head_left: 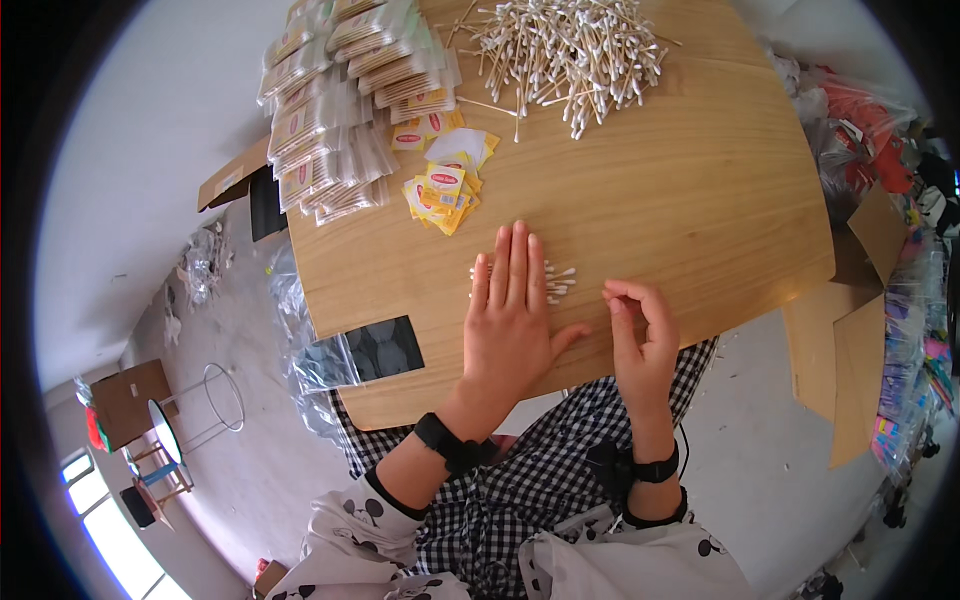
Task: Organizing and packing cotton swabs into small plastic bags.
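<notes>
Wood-topped and pale brown, the table is set under and ahead of both hands, and a grey floor is seen past its edge, to the right of the right hand. On the tabletop, the left hand is laid palm down, its fingers stretched straight and held close together, its thumb spread toward the right hand; nothing is gripped by it. A small group of cotton swabs is partly covered by these fingers, with white tips left showing on both sides. Just to the right of that group, the right hand is held with its fingers bent and its thumb brought near the index fingertip; whether anything is pinched there cannot be told.

Ahead of the left hand and slightly to its left, yellow and white cards are loosely piled. Farther out on that side, clear packets of swabs are heaped in overlapping rows. Well ahead of both hands, a large heap of loose swabs is spread. Left of the left hand, a dark rectangular piece is partly covered by clear plastic. Black bands are worn on both wrists.
</notes>
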`<act>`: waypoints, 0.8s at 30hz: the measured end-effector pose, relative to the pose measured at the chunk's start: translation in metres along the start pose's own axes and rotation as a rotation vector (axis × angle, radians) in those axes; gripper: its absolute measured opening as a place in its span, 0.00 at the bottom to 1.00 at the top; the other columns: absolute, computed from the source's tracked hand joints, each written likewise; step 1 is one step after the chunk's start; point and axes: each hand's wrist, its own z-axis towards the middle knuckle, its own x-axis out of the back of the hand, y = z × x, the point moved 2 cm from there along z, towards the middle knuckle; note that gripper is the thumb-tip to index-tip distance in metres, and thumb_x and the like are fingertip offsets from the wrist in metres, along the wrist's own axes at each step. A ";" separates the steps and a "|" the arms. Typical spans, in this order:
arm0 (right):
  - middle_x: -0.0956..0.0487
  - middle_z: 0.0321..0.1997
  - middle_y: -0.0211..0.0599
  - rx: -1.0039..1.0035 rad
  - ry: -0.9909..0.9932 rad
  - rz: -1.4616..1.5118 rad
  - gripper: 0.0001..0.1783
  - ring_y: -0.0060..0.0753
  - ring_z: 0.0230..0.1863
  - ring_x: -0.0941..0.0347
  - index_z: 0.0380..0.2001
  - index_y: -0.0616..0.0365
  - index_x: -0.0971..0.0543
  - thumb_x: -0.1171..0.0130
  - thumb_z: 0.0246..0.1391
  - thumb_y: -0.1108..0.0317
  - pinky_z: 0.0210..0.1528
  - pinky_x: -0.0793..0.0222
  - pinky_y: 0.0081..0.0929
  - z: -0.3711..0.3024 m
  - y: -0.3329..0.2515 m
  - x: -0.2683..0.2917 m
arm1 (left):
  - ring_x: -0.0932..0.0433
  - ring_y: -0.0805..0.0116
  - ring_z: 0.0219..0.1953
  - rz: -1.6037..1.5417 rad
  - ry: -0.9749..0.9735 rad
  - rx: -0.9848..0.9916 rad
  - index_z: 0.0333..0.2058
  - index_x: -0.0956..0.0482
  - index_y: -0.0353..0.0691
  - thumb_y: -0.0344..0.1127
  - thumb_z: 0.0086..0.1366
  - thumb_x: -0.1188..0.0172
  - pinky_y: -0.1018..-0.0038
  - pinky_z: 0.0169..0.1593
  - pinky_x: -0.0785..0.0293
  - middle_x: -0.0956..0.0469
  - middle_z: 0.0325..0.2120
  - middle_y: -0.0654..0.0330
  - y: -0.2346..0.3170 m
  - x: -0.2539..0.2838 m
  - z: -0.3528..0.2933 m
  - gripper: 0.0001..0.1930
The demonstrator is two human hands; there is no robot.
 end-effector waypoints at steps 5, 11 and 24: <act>0.20 0.40 0.40 0.042 -0.003 -0.058 0.08 0.33 0.41 0.23 0.42 0.64 0.22 0.47 0.61 0.79 0.46 0.28 0.26 -0.007 0.000 -0.006 | 0.52 0.46 0.72 -0.049 -0.137 0.001 0.65 0.45 0.23 0.71 0.54 0.45 0.51 0.71 0.52 0.49 0.69 0.39 0.007 0.003 -0.039 0.57; 0.21 0.43 0.41 0.074 -0.046 -0.115 0.09 0.34 0.43 0.24 0.43 0.62 0.22 0.48 0.61 0.78 0.49 0.29 0.28 -0.011 -0.007 -0.012 | 0.52 0.46 0.73 -0.079 -0.110 0.006 0.65 0.44 0.24 0.71 0.52 0.44 0.51 0.71 0.52 0.48 0.69 0.39 0.005 0.006 -0.046 0.57; 0.37 0.68 0.52 -0.055 0.039 0.448 0.29 0.44 0.71 0.43 0.63 0.67 0.37 0.67 0.73 0.54 0.74 0.50 0.43 -0.019 -0.003 -0.045 | 0.60 0.50 0.74 -1.085 0.372 0.184 0.70 0.59 0.29 0.51 0.74 0.58 0.58 0.73 0.62 0.58 0.72 0.42 -0.032 0.018 -0.052 0.39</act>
